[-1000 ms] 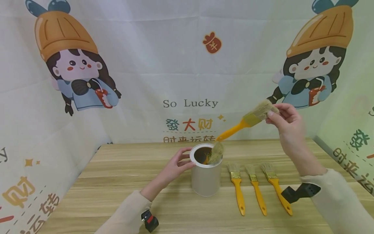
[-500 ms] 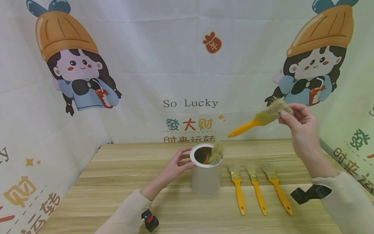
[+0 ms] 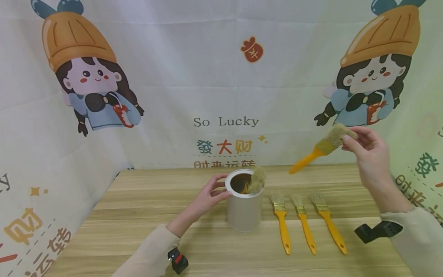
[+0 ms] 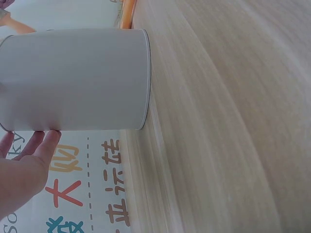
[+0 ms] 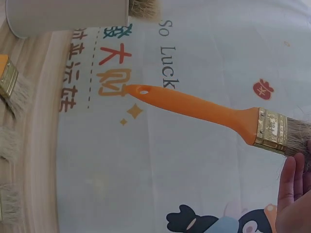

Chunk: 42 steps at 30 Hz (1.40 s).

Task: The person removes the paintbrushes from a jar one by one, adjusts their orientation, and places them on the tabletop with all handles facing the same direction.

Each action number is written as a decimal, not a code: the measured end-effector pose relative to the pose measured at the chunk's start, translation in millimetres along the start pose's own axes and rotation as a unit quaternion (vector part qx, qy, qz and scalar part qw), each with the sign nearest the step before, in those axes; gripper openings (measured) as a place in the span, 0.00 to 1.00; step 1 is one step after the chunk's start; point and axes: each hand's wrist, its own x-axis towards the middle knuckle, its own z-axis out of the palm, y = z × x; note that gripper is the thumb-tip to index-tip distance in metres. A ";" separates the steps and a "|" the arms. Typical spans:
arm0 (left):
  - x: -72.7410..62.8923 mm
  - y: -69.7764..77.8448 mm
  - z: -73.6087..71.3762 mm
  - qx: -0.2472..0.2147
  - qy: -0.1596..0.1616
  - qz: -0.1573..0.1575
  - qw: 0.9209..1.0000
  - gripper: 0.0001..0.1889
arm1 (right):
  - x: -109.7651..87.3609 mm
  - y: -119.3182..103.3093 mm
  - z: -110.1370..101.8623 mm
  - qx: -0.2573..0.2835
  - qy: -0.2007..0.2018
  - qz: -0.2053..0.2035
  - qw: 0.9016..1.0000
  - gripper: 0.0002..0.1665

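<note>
A paintbrush with a yellow-orange handle (image 3: 306, 162) hangs in the air at the right, its handle slanting down to the left. My right hand (image 3: 373, 159) pinches it by the bristles; the right wrist view shows the gold ferrule (image 5: 271, 131) just beyond the fingertips. On the table stands a pale grey can (image 3: 243, 215), upright and without a lid. My left hand (image 3: 210, 194) holds its left side near the rim, thumb in front and fingers behind. Inside the can leans another paintbrush (image 3: 257, 180), bristles up over the right rim; its lower handle is hidden.
Three more paintbrushes lie on the wooden table (image 3: 149, 223) right of the can, bristles away from me: a left one (image 3: 282, 227), a narrower middle one (image 3: 304, 227) and a right one (image 3: 330, 227). A printed cloth (image 3: 173, 77) hangs behind the table.
My right hand has carried its paintbrush to the right, away from above the can, and slightly lower. The left hand, the can and the brushes on the table stay put.
</note>
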 end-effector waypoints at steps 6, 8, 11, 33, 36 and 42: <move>-0.4 0.3 -0.1 -0.002 0.001 -0.004 1.000 0.28 | 1.6 -1.6 -8.5 -0.041 -0.002 0.009 0.999 0.10; -0.7 1.0 0.2 -0.003 0.002 -0.006 1.000 0.28 | 2.2 -1.7 -11.2 -0.047 -0.006 0.018 0.999 0.10; -1.2 1.9 0.3 -0.002 0.002 -0.007 1.000 0.28 | 3.1 -1.8 -15.7 -0.051 -0.014 0.032 0.998 0.10; -1.0 1.8 0.4 -0.001 0.000 -0.005 1.000 0.28 | 4.0 37.9 -75.6 -0.362 -0.159 0.195 0.898 0.19; -0.6 0.8 0.2 -0.001 -0.002 -0.005 1.000 0.28 | 4.2 53.4 -90.4 -0.334 -0.184 0.216 0.899 0.24; -0.5 0.5 0.3 0.001 0.002 -0.006 1.000 0.28 | -2.6 61.7 -97.0 -0.366 -0.207 0.258 0.870 0.29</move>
